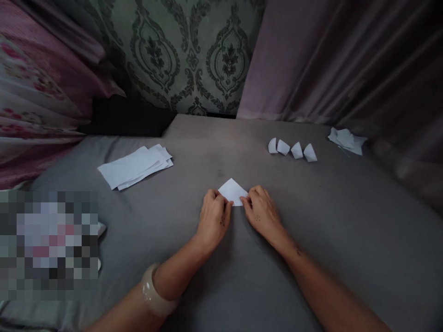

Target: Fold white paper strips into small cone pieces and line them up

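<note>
The folded paper [233, 191] lies on the grey sheet [242, 263], its left corner pinched between thumb and fingers of the left hand [215, 213]. The right hand [261, 208] pinches the right corner.

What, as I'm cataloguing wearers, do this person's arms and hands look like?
The left hand and right hand are ungloved, the forearms sleeveless. A wide, glossy, pale bangle rings the left forearm. Small dark markings dot both hands' backs and the right wrist.
</note>
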The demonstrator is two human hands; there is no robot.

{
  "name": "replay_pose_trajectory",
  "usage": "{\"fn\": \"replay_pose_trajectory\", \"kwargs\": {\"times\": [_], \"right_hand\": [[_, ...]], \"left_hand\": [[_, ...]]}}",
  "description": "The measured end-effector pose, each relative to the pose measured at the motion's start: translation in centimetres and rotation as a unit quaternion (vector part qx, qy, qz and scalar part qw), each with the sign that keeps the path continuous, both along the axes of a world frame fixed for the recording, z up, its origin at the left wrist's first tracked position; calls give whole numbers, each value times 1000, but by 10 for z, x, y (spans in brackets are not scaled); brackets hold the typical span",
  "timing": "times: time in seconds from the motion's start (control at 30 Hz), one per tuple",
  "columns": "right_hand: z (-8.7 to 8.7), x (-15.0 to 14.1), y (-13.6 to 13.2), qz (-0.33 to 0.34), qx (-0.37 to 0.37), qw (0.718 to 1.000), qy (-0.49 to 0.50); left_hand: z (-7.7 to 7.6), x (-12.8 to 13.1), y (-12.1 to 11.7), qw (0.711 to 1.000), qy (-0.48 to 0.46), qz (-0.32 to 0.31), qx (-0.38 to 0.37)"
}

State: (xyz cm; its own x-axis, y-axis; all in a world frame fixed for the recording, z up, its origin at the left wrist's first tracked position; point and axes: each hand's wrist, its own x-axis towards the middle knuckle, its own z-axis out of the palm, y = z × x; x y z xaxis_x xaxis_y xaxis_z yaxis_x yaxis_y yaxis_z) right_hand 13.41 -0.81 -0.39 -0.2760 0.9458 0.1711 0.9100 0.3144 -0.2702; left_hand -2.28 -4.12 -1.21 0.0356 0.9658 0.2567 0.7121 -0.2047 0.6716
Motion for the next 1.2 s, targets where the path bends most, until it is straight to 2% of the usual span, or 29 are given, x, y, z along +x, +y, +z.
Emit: {"fn": "replay_pose_trajectory", "kwargs": {"times": [0.2,0.73,0.9,1.07,1.2], "right_hand": [[-4,1,2,3,5,1000,-3],[1,-2,0,-11,-1,1000,-12],[1,-3,-1,-5,5,1000,-8],[-2,2,-3,-17,22,1000,12],[-4,13,-3,-30,23,999,34]], "left_hand": [[1,1,0,1000,18,-8,9],[4,2,2,999,41,-8,-23],[5,4,4,996,91,-7,-23],[6,4,7,981,171,-89,4],[6,0,10,981,149,-128,-2]]}}
